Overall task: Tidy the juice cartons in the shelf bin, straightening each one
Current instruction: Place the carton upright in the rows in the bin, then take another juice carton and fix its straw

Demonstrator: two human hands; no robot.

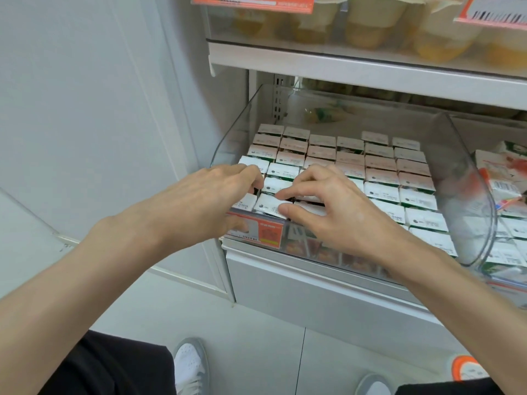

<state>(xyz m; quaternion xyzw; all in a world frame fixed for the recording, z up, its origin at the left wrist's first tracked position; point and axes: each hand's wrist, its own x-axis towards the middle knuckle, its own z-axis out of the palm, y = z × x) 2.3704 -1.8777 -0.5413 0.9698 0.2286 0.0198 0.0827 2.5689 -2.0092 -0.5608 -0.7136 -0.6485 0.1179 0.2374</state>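
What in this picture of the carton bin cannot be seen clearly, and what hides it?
Head view only:
Print on the juice cartons: too small, blurred.
Front-row cartons beneath the right hand: covered by it.
Grip of the left hand: fingertips dip between cartons, so what it holds is unclear.
Text of the price label: blurred, partly behind the left thumb.
The cups above: cut by the top edge.

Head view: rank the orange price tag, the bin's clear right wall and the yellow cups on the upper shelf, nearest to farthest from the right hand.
1. Orange price tag, on the bin front, just left of the right hand.
2. Clear right wall, off to the right.
3. Yellow cups, on the shelf above.
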